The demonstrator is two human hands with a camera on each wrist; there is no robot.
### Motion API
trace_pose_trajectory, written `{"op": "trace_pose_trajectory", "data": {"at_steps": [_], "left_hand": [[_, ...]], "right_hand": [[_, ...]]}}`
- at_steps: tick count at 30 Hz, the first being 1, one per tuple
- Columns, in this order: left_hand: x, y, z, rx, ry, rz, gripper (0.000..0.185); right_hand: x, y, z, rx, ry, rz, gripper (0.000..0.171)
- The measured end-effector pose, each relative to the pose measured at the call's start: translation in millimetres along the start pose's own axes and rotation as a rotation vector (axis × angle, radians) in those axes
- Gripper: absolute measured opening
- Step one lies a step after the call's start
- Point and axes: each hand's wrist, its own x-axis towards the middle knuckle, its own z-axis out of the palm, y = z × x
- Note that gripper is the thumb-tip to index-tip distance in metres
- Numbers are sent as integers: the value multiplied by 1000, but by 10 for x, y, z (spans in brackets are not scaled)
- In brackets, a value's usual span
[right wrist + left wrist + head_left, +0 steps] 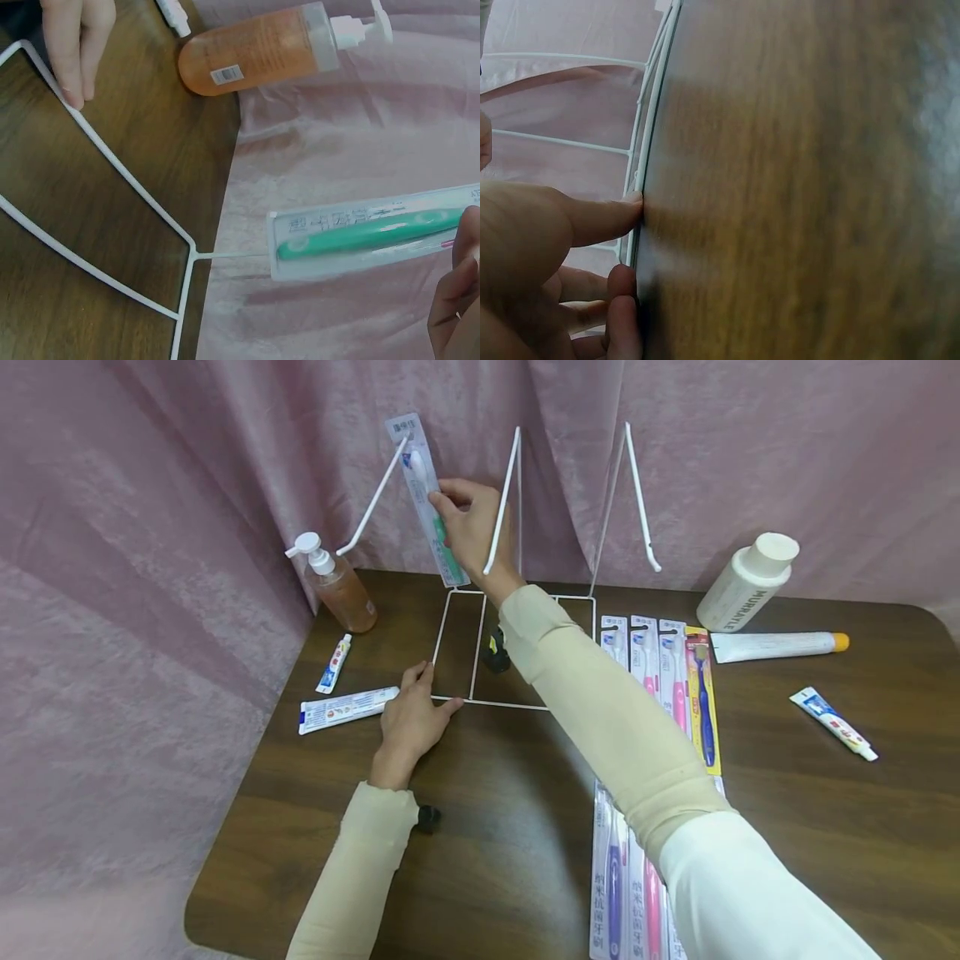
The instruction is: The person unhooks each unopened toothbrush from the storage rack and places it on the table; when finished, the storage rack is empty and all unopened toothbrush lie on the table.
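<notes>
At the far left stands a pump bottle (339, 583) of orange liquid, its label too small to read, with a small toothpaste tube (334, 663) and a longer toothpaste tube (348, 708) lying before it on the wooden table (510, 827). The left hand (411, 720) lies flat, fingers straight, pressing the near-left corner of the white wire rack (480, 643)'s base frame. Above it, the right hand (471, 523) pinches a packaged green toothbrush (430, 502) near its middle; the pack's top sits at the tip of the rack's leftmost hook arm, and its printed characters cannot be read. The right sleeve (600, 710) crosses over the rack. Further right lie carded toothbrushes (660, 681), pink and blue. Beyond them stands a white bottle (745, 583) lettered "MURRAYLE", as far as it reads, beside a white tube with an orange cap (780, 645).
</notes>
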Motion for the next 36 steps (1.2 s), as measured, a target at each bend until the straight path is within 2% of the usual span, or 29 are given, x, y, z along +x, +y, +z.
{"op": "trace_pose_trajectory", "data": {"at_steps": [5, 11, 15, 19, 21, 29, 36], "left_hand": [[30, -13, -3, -6, -19, -11, 93], [63, -44, -21, -5, -32, -4, 94], [95, -73, -57, 8, -30, 11, 95], [124, -92, -98, 12, -29, 21, 96], [124, -99, -113, 8, -32, 17, 95], [92, -142, -203, 16, -40, -5, 93], [142, -216, -240, 21, -23, 9, 94]], "right_hand": [[-56, 1, -96, -68, 34, 35, 25], [-210, 83, -187, -77, 34, 36, 26], [-361, 129, -275, -108, -15, 42, 27], [-542, 185, -424, -141, -80, 125, 23], [-659, 229, -525, -146, -113, 178, 21], [-1172, 445, -1084, -140, -233, 300, 21], [-1583, 409, -1693, -172, -303, 457, 32]]}}
